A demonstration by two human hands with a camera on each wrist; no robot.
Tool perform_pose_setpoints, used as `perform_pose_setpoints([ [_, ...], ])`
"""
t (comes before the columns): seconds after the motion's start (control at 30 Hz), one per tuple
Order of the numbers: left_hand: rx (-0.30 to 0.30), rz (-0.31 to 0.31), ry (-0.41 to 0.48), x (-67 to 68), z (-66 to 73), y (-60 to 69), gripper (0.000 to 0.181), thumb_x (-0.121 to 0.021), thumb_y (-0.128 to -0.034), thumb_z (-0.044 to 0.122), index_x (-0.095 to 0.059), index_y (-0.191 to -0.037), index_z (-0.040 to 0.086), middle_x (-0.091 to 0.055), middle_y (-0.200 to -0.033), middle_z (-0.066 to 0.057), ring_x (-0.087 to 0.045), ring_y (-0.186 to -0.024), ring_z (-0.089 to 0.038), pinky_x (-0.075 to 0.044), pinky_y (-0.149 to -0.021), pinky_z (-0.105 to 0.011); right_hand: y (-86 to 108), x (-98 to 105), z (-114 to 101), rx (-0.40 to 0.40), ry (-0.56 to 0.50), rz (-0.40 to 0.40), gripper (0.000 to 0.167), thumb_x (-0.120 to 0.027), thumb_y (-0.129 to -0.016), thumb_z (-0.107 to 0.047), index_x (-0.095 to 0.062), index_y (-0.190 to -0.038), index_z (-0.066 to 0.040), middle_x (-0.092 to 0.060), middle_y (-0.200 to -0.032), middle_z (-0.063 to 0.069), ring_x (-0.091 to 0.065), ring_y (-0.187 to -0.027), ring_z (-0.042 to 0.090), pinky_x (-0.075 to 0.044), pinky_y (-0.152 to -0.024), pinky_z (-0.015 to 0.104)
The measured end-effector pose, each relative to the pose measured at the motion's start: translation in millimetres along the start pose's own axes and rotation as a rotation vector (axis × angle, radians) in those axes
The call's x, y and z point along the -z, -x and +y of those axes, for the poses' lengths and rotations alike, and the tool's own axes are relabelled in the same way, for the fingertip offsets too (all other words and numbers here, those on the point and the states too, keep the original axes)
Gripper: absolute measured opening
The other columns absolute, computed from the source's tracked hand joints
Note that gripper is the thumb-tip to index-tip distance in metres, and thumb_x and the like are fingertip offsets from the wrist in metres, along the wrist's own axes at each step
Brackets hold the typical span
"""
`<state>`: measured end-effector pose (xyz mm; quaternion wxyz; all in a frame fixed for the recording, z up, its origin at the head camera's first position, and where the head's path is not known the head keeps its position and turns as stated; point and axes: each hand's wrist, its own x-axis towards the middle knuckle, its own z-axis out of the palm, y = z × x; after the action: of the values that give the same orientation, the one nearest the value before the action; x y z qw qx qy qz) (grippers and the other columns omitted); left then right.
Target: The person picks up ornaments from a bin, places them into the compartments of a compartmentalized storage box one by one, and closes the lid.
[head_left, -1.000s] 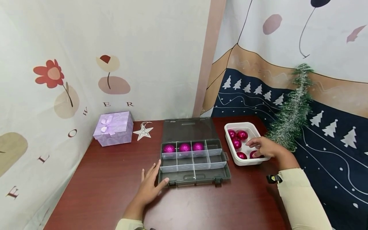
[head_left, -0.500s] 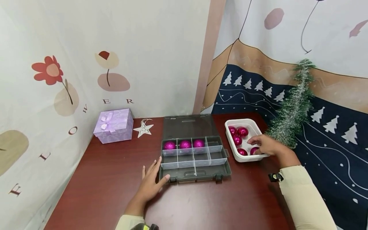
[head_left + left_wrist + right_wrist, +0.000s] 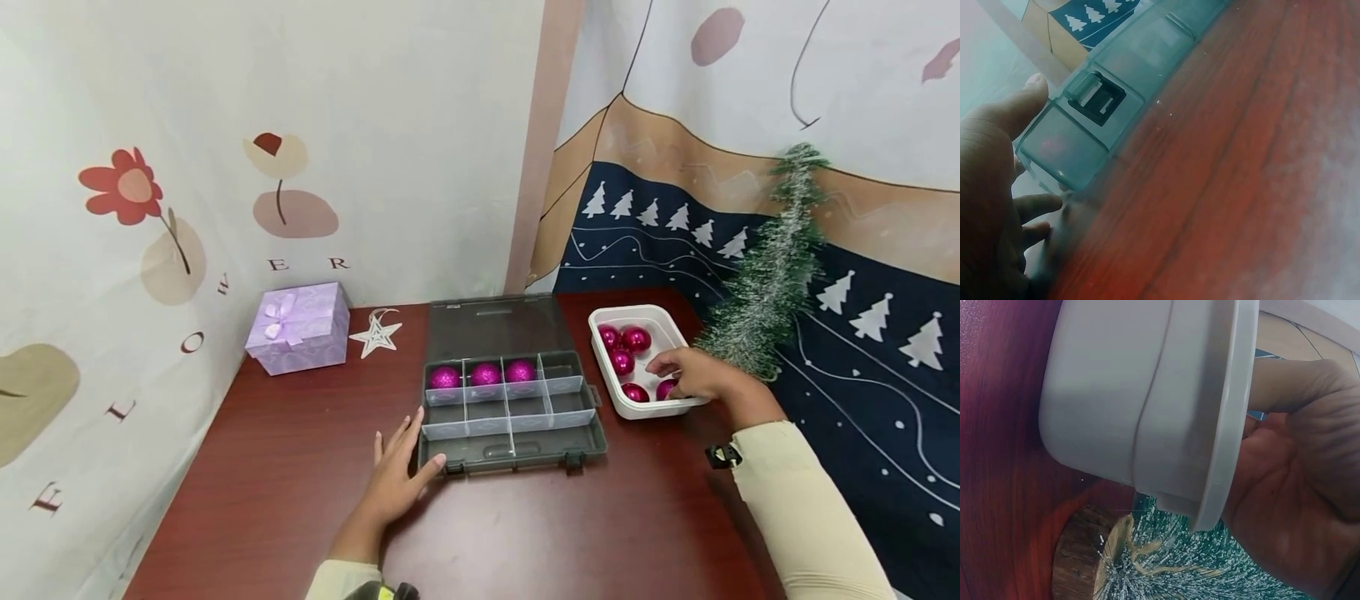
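Observation:
My left hand (image 3: 397, 475) rests at the near left corner of a dark clear compartment box (image 3: 487, 454). Its fingers lie along the box's left side and the thumb (image 3: 1025, 106) touches the front wall. Glitter purple balls (image 3: 485, 374) sit in three compartments of the back row. My right hand (image 3: 693, 375) reaches over the near right rim of a white tray (image 3: 600, 312). Its thumb is by a shiny magenta bauble (image 3: 665, 389), partly covered; whether it pinches this bauble cannot be seen. Several more baubles (image 3: 637, 339) lie in the tray.
A lilac gift box (image 3: 300, 333) with a bow stands at the back left, beside a white star ornament (image 3: 377, 335). The compartment box's lid (image 3: 495, 325) lies folded back. A small frosted tree (image 3: 772, 275) stands right of the tray, on the reddish wooden table (image 3: 315, 458).
The head view has shifted slightly. My right hand stays over the same bauble in the tray, and my left hand keeps its place on the box.

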<state>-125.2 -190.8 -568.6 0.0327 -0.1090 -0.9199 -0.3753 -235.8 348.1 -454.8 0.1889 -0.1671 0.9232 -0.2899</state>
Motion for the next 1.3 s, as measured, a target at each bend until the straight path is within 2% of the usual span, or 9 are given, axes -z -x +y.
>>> perform_pose_setpoints([
  [0.17,0.017,-0.021,-0.002,3.4,0.4,1.1,0.089,-0.069,-0.1031,0.047,-0.028,-0.174,0.013,-0.037,-0.178,-0.012,-0.031,-0.166,-0.046,0.007,-0.132,-0.078,-4.1,-2,3,-0.013,-0.041,-0.015,0.05,-0.073,-0.075,0.021,-0.067,-0.125,0.016,-0.073,-0.123,0.035,-0.07,-0.121,0.052,-0.064,-0.096,0.046],
  [0.37,0.02,-0.023,0.001,4.1,0.6,0.3,0.089,-0.069,-0.1032,0.047,-0.028,-0.175,0.014,-0.037,-0.178,-0.012,-0.031,-0.166,-0.046,0.007,-0.132,-0.078,-4.9,-3,4,0.002,-0.049,0.008,0.05,-0.073,-0.078,0.019,-0.065,-0.127,0.017,-0.072,-0.124,0.036,-0.069,-0.123,0.055,-0.062,-0.102,0.055],
  [0.63,0.008,-0.012,0.005,2.9,0.5,0.6,0.088,-0.07,-0.103,0.046,-0.03,-0.174,0.013,-0.04,-0.176,-0.015,-0.033,-0.164,-0.048,0.005,-0.131,-0.08,-7.7,-12,5,0.05,0.002,0.137,0.041,-0.079,-0.089,0.007,-0.069,-0.129,0.013,-0.075,-0.122,0.031,-0.071,-0.119,0.048,-0.06,-0.104,0.062],
  [0.77,0.012,-0.009,0.007,2.3,1.3,-0.1,0.088,-0.07,-0.1027,0.047,-0.031,-0.174,0.013,-0.04,-0.176,-0.015,-0.033,-0.164,-0.048,0.005,-0.131,-0.079,-11.8,-15,4,0.059,0.033,0.187,0.037,-0.079,-0.091,0.004,-0.071,-0.126,0.01,-0.076,-0.121,0.029,-0.073,-0.115,0.045,-0.06,-0.103,0.063],
  [0.9,0.022,-0.016,0.008,2.5,2.0,-0.7,0.088,-0.07,-0.1029,0.047,-0.03,-0.174,0.014,-0.039,-0.177,-0.015,-0.032,-0.165,-0.048,0.005,-0.132,-0.078,-13.4,-15,4,0.049,0.072,0.207,0.038,-0.08,-0.09,0.003,-0.072,-0.127,0.009,-0.075,-0.124,0.03,-0.071,-0.118,0.048,-0.058,-0.105,0.066],
  [1.07,0.025,-0.016,0.014,2.4,0.3,0.0,0.088,-0.07,-0.1028,0.047,-0.03,-0.174,0.014,-0.039,-0.176,-0.015,-0.032,-0.164,-0.048,0.005,-0.132,-0.078,-13.0,-16,2,0.026,0.138,0.215,0.039,-0.085,-0.087,-0.002,-0.076,-0.125,0.005,-0.072,-0.133,0.031,-0.066,-0.125,0.051,-0.055,-0.108,0.068],
  [1.3,0.024,-0.01,0.008,0.8,-1.5,-1.2,0.088,-0.07,-0.1024,0.048,-0.03,-0.174,0.015,-0.04,-0.176,-0.015,-0.033,-0.164,-0.047,0.005,-0.132,-0.077,-11.2,-13,-2,-0.026,0.159,0.169,0.04,-0.087,-0.084,-0.002,-0.076,-0.122,0.008,-0.072,-0.13,0.033,-0.067,-0.12,0.048,-0.057,-0.106,0.064],
])
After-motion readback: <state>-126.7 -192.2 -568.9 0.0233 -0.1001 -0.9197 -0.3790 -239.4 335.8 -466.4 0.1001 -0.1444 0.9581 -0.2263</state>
